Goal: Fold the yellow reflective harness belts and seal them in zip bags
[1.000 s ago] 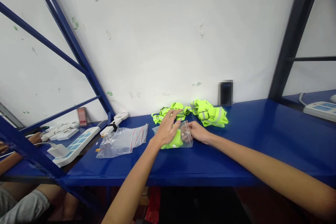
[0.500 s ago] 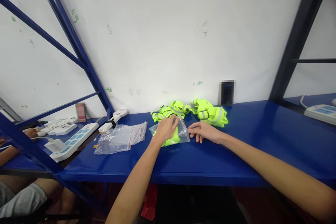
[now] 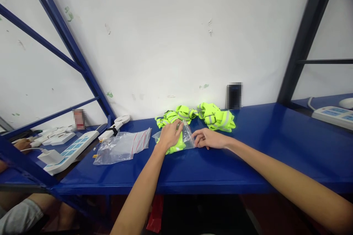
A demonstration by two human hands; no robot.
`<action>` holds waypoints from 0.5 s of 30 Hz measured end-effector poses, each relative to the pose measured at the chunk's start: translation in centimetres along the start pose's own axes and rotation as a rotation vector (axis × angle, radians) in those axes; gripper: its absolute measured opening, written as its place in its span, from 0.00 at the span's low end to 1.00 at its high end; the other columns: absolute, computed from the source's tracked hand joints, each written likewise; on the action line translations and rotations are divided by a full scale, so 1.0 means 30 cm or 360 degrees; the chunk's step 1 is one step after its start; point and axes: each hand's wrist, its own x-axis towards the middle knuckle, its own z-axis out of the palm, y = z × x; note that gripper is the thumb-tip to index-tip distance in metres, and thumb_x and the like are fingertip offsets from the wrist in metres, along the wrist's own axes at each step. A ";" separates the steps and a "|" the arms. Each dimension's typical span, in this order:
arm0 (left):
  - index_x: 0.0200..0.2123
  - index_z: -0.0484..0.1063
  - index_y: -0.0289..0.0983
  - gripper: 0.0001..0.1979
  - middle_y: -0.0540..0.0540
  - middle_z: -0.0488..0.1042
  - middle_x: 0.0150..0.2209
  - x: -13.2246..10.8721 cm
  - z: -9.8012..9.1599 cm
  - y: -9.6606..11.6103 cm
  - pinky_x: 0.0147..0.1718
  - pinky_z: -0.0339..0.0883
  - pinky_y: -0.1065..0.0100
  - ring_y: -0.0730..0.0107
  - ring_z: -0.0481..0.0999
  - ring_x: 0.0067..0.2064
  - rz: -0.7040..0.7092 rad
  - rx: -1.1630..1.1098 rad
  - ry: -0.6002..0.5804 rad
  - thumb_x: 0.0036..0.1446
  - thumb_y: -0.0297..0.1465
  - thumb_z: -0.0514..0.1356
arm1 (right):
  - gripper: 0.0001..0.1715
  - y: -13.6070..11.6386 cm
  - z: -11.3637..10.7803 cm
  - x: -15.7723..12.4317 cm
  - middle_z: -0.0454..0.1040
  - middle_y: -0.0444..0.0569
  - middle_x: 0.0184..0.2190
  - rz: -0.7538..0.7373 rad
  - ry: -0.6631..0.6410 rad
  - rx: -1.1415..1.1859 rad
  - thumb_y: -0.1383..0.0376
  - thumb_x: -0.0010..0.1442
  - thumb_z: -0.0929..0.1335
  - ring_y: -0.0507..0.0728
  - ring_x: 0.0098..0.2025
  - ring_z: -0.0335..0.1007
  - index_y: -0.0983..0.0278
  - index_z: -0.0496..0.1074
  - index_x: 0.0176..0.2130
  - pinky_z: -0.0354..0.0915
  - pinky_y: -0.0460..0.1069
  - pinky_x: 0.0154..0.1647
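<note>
A clear zip bag (image 3: 184, 140) stuffed with a neon-yellow reflective strap lies on the blue shelf (image 3: 248, 161). My left hand (image 3: 168, 136) rests on top of the bag, fingers curled down and pressing it. Just right of it, my right hand (image 3: 206, 138) pinches the bag's right edge with its fingers together. Behind both hands, against the wall, lies a heap of loose neon-yellow reflective straps (image 3: 212, 117).
A stack of empty clear zip bags (image 3: 124, 146) lies to the left. Further left are a small white fan (image 3: 117, 125) and a white power strip (image 3: 72, 149). A dark blurred item (image 3: 234, 96) leans on the wall. Another person's hand (image 3: 23, 144) shows at far left. A second power strip (image 3: 333, 115) sits at right.
My left hand came down from hovering over the bag and now presses it flat. My right hand shifted slightly along the bag's right edge. The view drifted a little.
</note>
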 end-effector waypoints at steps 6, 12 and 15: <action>0.38 0.69 0.38 0.11 0.45 0.76 0.37 0.074 -0.016 -0.021 0.36 0.61 0.67 0.64 0.74 0.39 0.0109 -0.0390 -0.0099 0.63 0.34 0.49 | 0.26 -0.016 0.028 0.085 0.78 0.54 0.38 -0.0031 0.0320 0.0424 0.53 0.54 0.69 0.57 0.35 0.74 0.65 0.72 0.48 0.65 0.44 0.20; 0.32 0.66 0.37 0.10 0.49 0.71 0.27 0.118 0.037 -0.027 0.31 0.58 0.68 0.68 0.69 0.30 -0.0052 -0.0524 0.0071 0.62 0.31 0.48 | 0.18 -0.001 0.073 0.185 0.76 0.48 0.25 -0.0220 0.0647 0.0475 0.55 0.45 0.75 0.54 0.26 0.70 0.68 0.76 0.28 0.65 0.47 0.28; 0.33 0.64 0.38 0.11 0.49 0.70 0.28 0.101 0.062 -0.025 0.32 0.58 0.67 0.68 0.69 0.31 -0.0002 -0.0521 0.0138 0.65 0.33 0.46 | 0.20 0.017 0.082 0.183 0.75 0.46 0.24 -0.0209 0.0636 0.0635 0.53 0.44 0.75 0.52 0.25 0.67 0.68 0.76 0.29 0.63 0.47 0.28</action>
